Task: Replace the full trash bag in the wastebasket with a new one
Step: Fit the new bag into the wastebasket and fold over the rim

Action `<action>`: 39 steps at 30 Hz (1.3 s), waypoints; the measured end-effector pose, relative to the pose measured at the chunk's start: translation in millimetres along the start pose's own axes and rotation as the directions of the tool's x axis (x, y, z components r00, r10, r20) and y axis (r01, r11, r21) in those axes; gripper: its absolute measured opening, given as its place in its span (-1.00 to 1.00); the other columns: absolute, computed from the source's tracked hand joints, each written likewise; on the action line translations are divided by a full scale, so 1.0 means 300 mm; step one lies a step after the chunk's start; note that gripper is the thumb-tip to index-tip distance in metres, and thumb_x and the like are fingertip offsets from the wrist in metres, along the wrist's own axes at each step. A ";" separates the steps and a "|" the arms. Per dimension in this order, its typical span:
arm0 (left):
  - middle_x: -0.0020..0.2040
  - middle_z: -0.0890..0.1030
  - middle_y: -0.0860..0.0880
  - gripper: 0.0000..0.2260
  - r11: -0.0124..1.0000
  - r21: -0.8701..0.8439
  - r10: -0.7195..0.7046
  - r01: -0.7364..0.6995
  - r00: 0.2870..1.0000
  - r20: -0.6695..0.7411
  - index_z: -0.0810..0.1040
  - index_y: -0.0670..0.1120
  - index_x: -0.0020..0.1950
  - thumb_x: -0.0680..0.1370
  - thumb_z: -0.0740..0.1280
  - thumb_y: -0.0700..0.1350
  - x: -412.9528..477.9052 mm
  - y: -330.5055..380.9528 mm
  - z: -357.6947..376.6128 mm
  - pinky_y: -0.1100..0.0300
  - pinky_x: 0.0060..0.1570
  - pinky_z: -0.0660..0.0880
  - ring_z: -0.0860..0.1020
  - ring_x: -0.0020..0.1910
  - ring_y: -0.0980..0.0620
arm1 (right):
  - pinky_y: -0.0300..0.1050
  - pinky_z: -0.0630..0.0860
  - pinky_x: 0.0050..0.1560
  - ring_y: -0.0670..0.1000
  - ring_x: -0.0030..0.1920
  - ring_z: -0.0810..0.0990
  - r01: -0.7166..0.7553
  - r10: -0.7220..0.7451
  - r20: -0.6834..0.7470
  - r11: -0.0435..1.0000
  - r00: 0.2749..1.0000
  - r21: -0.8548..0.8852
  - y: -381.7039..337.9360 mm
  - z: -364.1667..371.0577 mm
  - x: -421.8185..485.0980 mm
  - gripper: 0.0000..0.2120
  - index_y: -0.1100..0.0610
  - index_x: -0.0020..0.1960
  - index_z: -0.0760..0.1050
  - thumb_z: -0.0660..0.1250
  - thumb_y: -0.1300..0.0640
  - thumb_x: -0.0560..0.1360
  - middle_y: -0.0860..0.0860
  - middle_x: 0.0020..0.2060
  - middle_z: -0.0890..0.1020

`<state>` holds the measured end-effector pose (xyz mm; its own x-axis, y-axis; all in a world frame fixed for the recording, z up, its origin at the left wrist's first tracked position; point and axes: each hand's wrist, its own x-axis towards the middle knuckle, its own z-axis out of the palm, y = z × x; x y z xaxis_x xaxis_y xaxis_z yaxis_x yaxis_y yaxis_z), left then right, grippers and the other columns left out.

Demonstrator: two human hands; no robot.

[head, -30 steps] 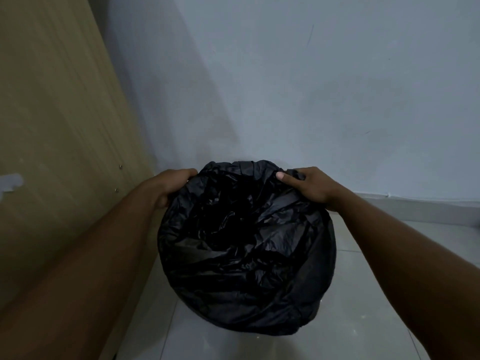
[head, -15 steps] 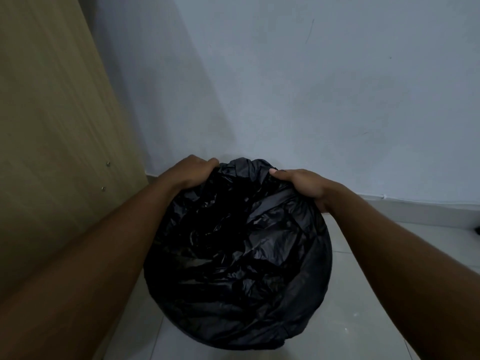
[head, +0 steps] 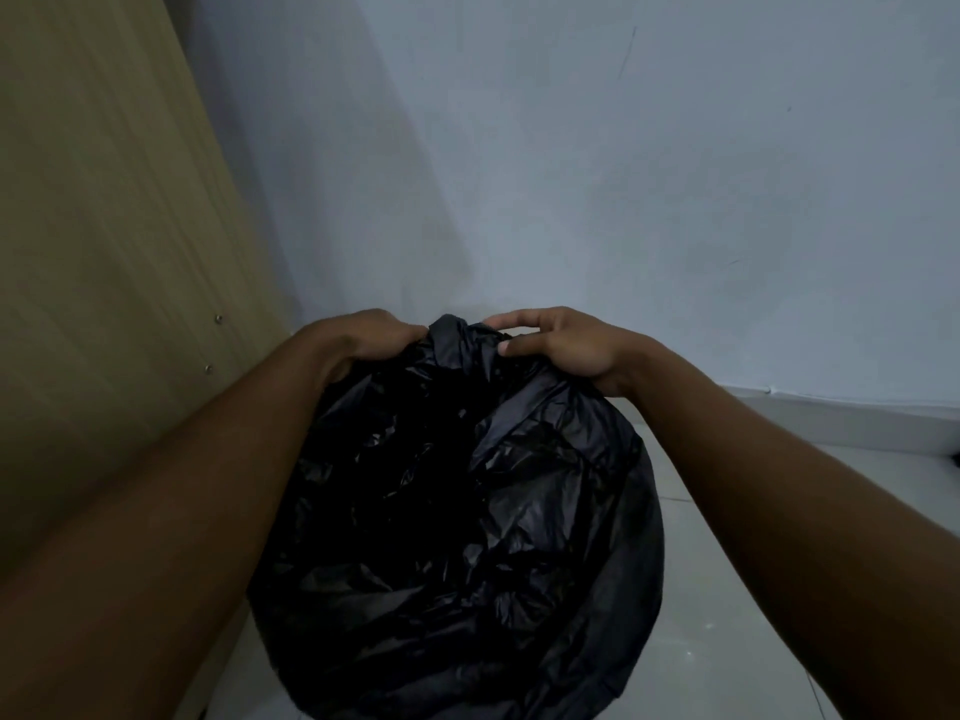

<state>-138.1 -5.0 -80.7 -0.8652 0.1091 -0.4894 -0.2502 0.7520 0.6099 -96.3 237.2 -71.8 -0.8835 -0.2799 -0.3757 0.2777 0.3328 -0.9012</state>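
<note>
Now left hand [head: 363, 337] and right hand [head: 563, 343] both pinch the far rim of crinkled black plastic trash bag [head: 467, 511], bunched together, on pale tiled floor [head: 727, 641] beside wooden panel [head: 104, 226]

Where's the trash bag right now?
Head view, centre-bottom: the black trash bag stands on the floor, wooden panel to its left, both hands gathering its far edge near the wall.
</note>
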 end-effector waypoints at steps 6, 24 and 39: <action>0.05 0.54 -0.20 -0.47 0.968 0.236 0.110 -0.085 0.989 -0.097 0.52 -0.25 0.12 0.59 0.19 0.25 -0.021 0.079 0.036 0.19 -0.36 0.35 0.51 -0.19 -0.06 | 0.14 0.60 0.26 0.23 0.17 0.68 -0.009 0.009 0.010 1.000 1.000 -0.003 -0.026 0.037 0.010 -0.60 0.02 0.40 0.45 0.33 0.28 0.61 0.22 0.19 0.66; 0.02 0.57 -0.14 -0.62 0.932 0.293 0.213 -0.213 0.976 0.033 0.56 -0.12 -0.04 0.59 0.16 0.17 -0.013 0.120 0.091 0.12 -0.11 0.40 0.53 -0.11 -0.05 | -0.04 0.57 0.10 0.09 0.10 0.59 0.002 0.027 -0.069 0.924 0.997 0.383 -0.003 0.035 -0.008 -0.55 0.08 0.40 0.35 0.21 0.37 0.56 0.08 0.32 0.56; 0.12 0.55 -0.18 -0.60 0.951 0.153 0.285 -0.271 0.955 -0.085 0.52 -0.19 0.09 0.59 0.06 0.09 0.004 0.149 0.201 0.12 -0.21 0.33 0.47 -0.08 -0.07 | -0.22 0.64 -0.15 0.00 -0.18 0.72 0.024 -0.025 -0.284 1.000 0.959 -0.007 0.097 0.046 0.025 -0.78 0.18 0.01 0.72 0.56 0.06 0.46 0.11 -0.09 0.76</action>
<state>-124.0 68.0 -91.5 -0.9342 0.2636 -0.2404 0.0626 0.7845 0.6170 -89.7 232.2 -103.8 -0.9609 -0.0212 -0.2763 0.2539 0.3319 -0.9085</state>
